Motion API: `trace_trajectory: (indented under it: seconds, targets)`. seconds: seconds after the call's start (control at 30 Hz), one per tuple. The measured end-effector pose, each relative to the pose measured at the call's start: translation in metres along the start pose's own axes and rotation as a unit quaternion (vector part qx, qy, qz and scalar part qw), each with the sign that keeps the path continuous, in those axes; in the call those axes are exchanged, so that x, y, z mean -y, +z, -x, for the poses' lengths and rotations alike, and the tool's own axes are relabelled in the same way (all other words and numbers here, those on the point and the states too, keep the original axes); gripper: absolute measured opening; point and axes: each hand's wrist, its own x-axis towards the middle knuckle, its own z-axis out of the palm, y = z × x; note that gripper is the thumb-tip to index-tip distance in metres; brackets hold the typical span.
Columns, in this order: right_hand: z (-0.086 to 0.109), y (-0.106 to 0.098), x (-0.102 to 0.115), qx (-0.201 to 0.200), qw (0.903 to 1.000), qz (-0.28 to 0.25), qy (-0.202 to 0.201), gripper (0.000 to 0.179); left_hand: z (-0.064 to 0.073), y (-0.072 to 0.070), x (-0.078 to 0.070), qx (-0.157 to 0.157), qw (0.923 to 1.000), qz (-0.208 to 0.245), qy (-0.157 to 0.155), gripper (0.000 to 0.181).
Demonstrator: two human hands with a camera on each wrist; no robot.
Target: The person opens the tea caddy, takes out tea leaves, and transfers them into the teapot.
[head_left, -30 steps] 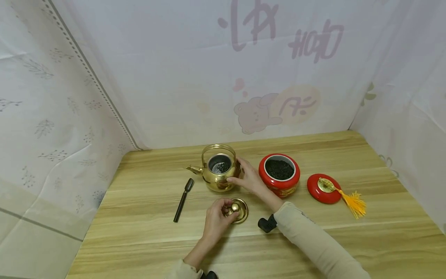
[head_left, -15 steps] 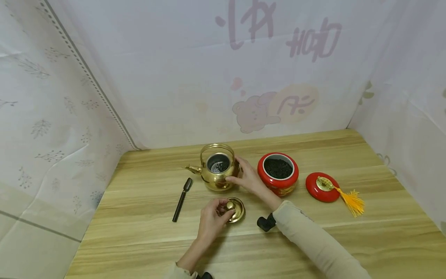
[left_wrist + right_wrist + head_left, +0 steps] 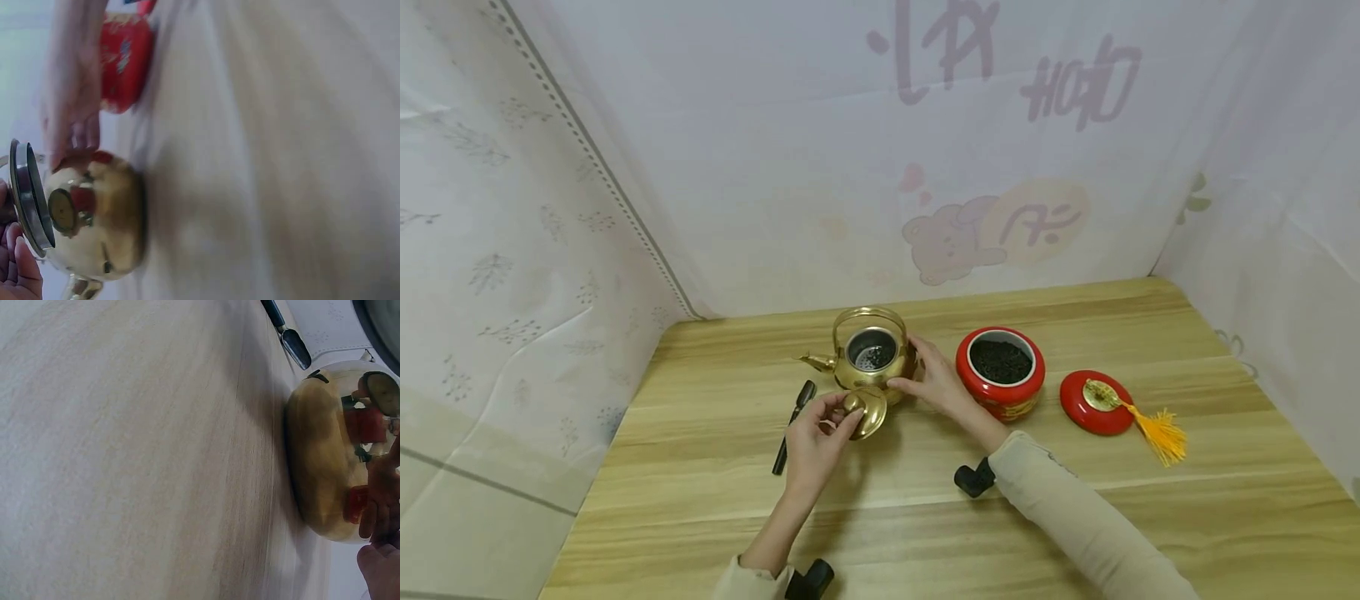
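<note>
My left hand (image 3: 814,440) pinches the knob of a round brass lid (image 3: 872,415), raised above the table and tilted in front of the teapot. In the left wrist view the lid (image 3: 30,197) shows its inner rim close to the teapot body (image 3: 109,219). The brass teapot (image 3: 850,377) stands upright without its cover, arched handle up and spout to the left; dark tea leaves lie on the perforated bottom inside. Thumb in front and fingers at the side, my right hand (image 3: 942,389) holds the pot's right side. Its thumb (image 3: 380,565) shows in the right wrist view.
A red jar (image 3: 967,385) full of dark tea leaves stands right of the teapot. Farther right lies its red lid (image 3: 1097,421) with a yellow tassel (image 3: 1163,437). A dark tea scoop (image 3: 781,457) lies left, partly behind my left hand. Patterned cloth walls (image 3: 737,208) enclose the wooden table (image 3: 925,533).
My left hand has lifted the brass lid off the table, moved it left and up toward the teapot, and tilted it. The right hand and teapot have stayed in place.
</note>
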Motion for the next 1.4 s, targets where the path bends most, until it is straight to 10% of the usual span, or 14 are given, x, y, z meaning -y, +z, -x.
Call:
trace_trajectory:
  seconds: [0.57, 1.4]
  targets:
    - [0.001, -0.001, 0.001, 0.002, 0.9998, -0.017, 0.011, 0.081, -0.054, 0.015, -0.009, -0.043, 0.9980, 0.004, 0.047, 0.027]
    - [0.002, 0.000, -0.001, 0.008, 0.9995, -0.028, 0.011, 0.083, -0.072, 0.043, -0.003, -0.060, 0.9927, -0.083, 0.064, 0.028]
